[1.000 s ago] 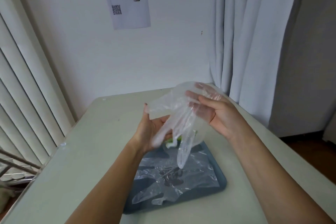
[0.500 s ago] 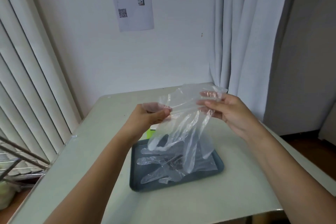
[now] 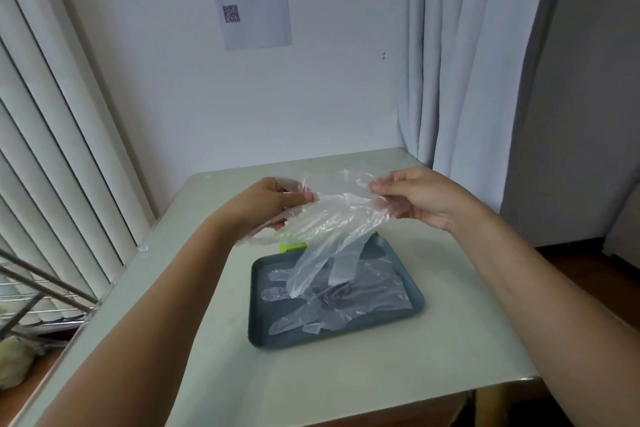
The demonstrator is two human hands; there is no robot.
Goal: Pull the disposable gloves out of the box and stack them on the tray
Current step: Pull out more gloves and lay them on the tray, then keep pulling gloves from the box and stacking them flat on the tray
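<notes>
Pinching a clear glove (image 3: 332, 215) by its cuff, a person's left hand (image 3: 273, 201) and right hand (image 3: 415, 198) hold it stretched between them above a pale table (image 3: 346, 385). On each hand, thumb and curled fingers close on the plastic. The cuff runs nearly level from hand to hand, and the glove's fingers droop toward the far half of a dark tray (image 3: 258, 322). Whether their tips touch what lies there cannot be told. More gloves (image 3: 346, 302) lie flat in the tray, their fingers pointing left and all inside the rim. A sliver of the green box (image 3: 292, 247) shows just beyond the tray's far left corner, mostly hidden behind the held glove. The tray sits near mid-table, slightly turned, with bare tabletop on its near, left and right sides. The table's left edge runs along vertical blinds (image 3: 52, 149), its far edge meets the wall, and a curtain (image 3: 450, 80) hangs at the far right corner. A wire rack (image 3: 34, 288) stands low beside the left edge.
</notes>
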